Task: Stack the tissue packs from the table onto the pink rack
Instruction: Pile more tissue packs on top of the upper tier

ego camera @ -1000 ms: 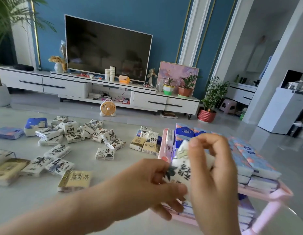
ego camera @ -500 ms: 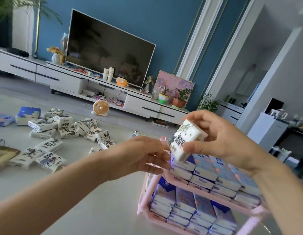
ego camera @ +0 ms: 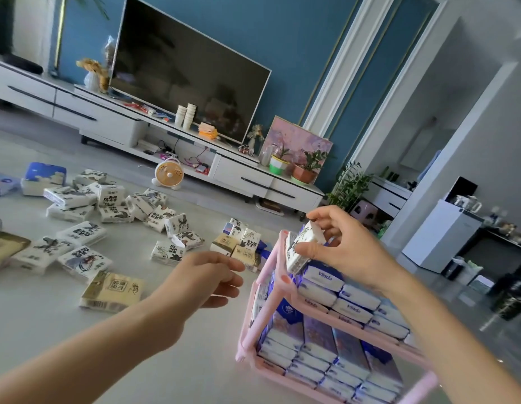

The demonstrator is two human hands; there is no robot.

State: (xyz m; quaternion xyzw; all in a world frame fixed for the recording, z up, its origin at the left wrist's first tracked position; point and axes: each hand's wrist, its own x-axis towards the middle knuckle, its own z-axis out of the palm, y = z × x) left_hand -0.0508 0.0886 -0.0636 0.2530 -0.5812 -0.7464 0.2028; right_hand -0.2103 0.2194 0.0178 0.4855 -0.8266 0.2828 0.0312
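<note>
A pink two-tier rack [ego camera: 275, 259] stands at the lower right, both tiers packed with blue-and-white tissue packs [ego camera: 352, 306]. My right hand [ego camera: 342, 246] grips a white tissue pack with black ink print [ego camera: 301, 247] and holds it tilted against the far left corner of the top tier. My left hand [ego camera: 205, 279] hovers just left of the rack, fingers loosely apart and holding nothing. Many more packs lie scattered on the table [ego camera: 43, 322] to the left: white ink-print ones [ego camera: 81, 259], a yellow one [ego camera: 113, 290] and a blue one [ego camera: 45, 174].
A small heap of yellow and white packs [ego camera: 238, 243] lies right beside the rack's far left corner. Beyond the table stand a white TV cabinet [ego camera: 241, 176] with a large TV, a small orange fan [ego camera: 168, 173] on the floor, and potted plants.
My right hand has lowered the ink-print pack onto the far left corner of the rack's top tier. My left hand has let go and drawn back to the left.
</note>
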